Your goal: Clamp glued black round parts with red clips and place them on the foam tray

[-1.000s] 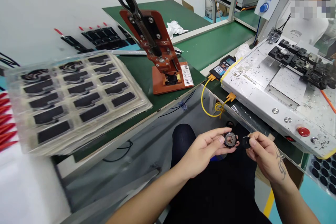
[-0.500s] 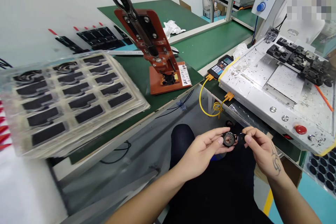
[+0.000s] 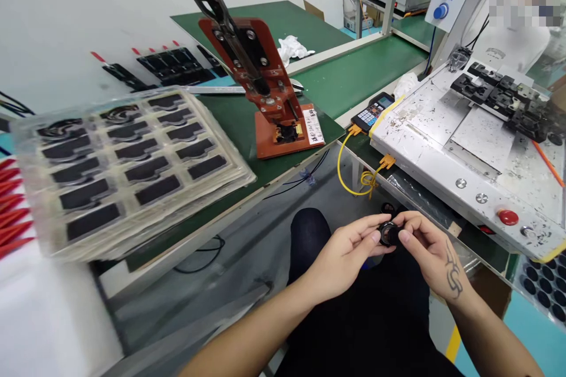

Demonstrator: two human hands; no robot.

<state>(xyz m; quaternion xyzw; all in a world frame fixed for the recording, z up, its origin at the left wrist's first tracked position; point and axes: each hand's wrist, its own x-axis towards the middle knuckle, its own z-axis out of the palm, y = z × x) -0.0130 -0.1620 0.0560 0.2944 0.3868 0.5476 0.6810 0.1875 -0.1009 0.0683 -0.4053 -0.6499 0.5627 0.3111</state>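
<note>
Holding small round black part (image 3: 389,234), clear tray (image 3: 128,171) of black pieces (image 3: 157,189)

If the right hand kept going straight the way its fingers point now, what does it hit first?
The right hand points left toward the left hand. It would first meet the small round black part that both hands pinch, then the left fingertips; they look already in contact.

bare forearms, tattooed right hand (image 3: 435,253)

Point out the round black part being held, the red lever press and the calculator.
round black part (image 3: 389,234), head view, its visible face between the fingers.
red lever press (image 3: 283,140), head view, its base plate.
calculator (image 3: 372,112), head view, its keypad.
</note>
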